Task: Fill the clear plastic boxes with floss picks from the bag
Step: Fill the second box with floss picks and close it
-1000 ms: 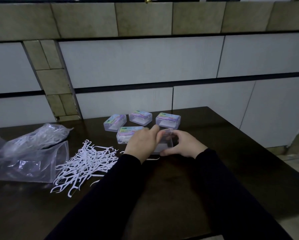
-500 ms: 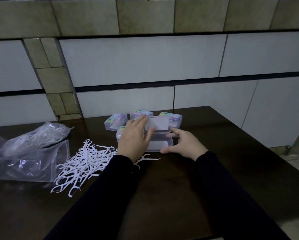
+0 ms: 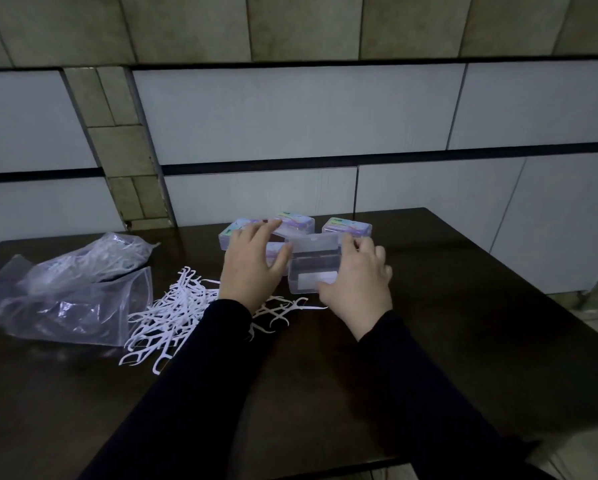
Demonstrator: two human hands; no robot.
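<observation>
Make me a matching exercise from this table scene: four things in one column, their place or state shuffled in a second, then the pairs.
Things:
1. open clear box
2. plastic bag
3. loose floss picks
4. labelled closed boxes

Place or state:
A. far left of the table, crumpled
B. scattered between bag and left hand
C. lid raised, held by right hand
D. rear of the table, by the wall

Pairs: 1-C, 2-A, 3-B, 4-D

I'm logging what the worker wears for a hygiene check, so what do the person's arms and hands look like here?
Both arms are covered by long, plain black sleeves that end at the wrists. The left hand and right hand are bare: no gloves, and no rings, watch or bracelets are visible in this dim view. No markings or logos show on the fabric.
</observation>
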